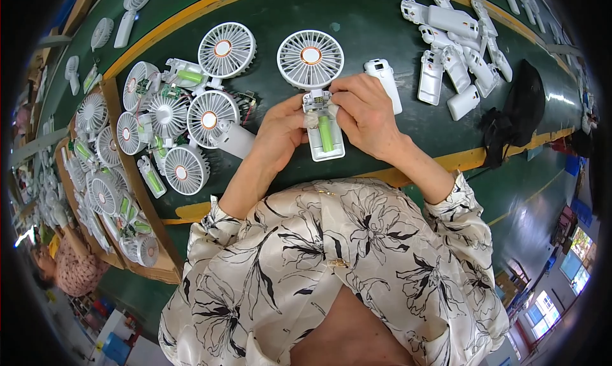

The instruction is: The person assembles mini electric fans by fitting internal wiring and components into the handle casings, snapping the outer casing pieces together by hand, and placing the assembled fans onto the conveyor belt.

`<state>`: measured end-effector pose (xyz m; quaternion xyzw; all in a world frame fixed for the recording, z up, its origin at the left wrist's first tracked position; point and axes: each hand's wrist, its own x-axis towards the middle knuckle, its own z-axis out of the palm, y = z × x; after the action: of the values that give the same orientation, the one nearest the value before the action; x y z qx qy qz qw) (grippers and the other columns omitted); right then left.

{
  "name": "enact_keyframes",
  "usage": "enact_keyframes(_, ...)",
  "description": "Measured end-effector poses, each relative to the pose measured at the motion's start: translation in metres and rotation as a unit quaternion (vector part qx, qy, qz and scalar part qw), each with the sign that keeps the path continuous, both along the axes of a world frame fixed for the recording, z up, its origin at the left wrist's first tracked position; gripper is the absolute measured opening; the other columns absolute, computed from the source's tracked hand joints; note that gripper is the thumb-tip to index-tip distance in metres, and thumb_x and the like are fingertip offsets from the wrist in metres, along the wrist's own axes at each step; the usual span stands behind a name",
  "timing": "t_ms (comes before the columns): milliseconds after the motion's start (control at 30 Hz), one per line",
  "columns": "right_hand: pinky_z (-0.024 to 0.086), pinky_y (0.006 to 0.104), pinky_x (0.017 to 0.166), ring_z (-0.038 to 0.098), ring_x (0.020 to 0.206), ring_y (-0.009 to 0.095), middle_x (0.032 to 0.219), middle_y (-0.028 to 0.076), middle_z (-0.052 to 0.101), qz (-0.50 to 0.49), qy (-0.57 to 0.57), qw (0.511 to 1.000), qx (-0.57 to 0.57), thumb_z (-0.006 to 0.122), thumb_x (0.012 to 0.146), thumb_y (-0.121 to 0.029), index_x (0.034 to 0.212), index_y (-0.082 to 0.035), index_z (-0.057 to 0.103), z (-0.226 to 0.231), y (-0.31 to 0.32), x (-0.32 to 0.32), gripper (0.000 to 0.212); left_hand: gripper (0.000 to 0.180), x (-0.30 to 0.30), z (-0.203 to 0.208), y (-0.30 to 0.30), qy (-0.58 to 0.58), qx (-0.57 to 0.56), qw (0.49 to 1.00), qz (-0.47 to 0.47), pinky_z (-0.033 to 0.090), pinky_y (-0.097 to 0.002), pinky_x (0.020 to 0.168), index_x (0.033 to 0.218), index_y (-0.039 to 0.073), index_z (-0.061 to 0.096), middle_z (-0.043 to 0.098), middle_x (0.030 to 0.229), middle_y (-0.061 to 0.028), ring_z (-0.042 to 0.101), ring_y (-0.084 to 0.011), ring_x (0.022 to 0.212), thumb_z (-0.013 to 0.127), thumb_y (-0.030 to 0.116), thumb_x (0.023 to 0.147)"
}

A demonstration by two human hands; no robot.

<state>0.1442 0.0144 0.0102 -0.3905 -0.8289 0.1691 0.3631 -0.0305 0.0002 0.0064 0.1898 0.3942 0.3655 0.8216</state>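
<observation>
A white handheld fan lies in front of me, its round grille head (pixel 310 55) pointing away and its handle shell (pixel 327 154) uncovered toward me. Inside the handle sit a green battery cell (pixel 326 135) and, near the neck, a small circuit board with a dark display (pixel 318 100). My left hand (pixel 279 129) is closed on the left edge of the handle. At the neck and right edge, the fingers of my right hand (pixel 368 114) pinch close to the board. Pale coverings show on some fingertips. Just beyond my right hand lies a white handle cover (pixel 384 82).
To the left are several half-assembled fans (pixel 208 119) with exposed batteries and boards. A cardboard box (pixel 143 238) of more fans stands beside them. Several white handle shells (pixel 456 54) are heaped at the far right, near a black cloth item (pixel 519 105). Another person (pixel 80 264) is at far left.
</observation>
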Motion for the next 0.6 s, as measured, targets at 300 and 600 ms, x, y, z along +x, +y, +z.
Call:
enact_keyframes(300, 0.037, 0.0341, 0.072, 0.05, 0.079, 0.024, 0.087, 0.006, 0.053, -0.014, 0.015, 1.0, 0.003, 0.06, 0.06, 0.001, 0.077, -0.002, 0.055, -0.005, -0.002, -0.002, 0.018, 0.023, 0.006, -0.011, -0.002, 0.121, 0.02, 0.992, -0.002, 0.046, -0.022, 0.061, 0.106, 0.003, 0.054, 0.06, 0.084, -0.0024, 0.056, -0.0077, 0.071, 0.051, 0.007, 0.083)
enact_keyframes(600, 0.035, 0.0328, 0.07, 0.049, 0.076, 0.022, 0.083, 0.006, 0.051, -0.034, -0.03, 0.998, 0.037, 0.057, 0.062, -0.001, 0.078, -0.003, 0.054, -0.014, 0.002, -0.007, 0.017, 0.021, 0.013, -0.012, -0.001, 0.129, 0.037, 0.99, 0.037, 0.044, -0.02, 0.058, 0.103, 0.0, 0.055, 0.059, 0.081, -0.0021, 0.054, -0.0063, 0.067, 0.049, 0.005, 0.083)
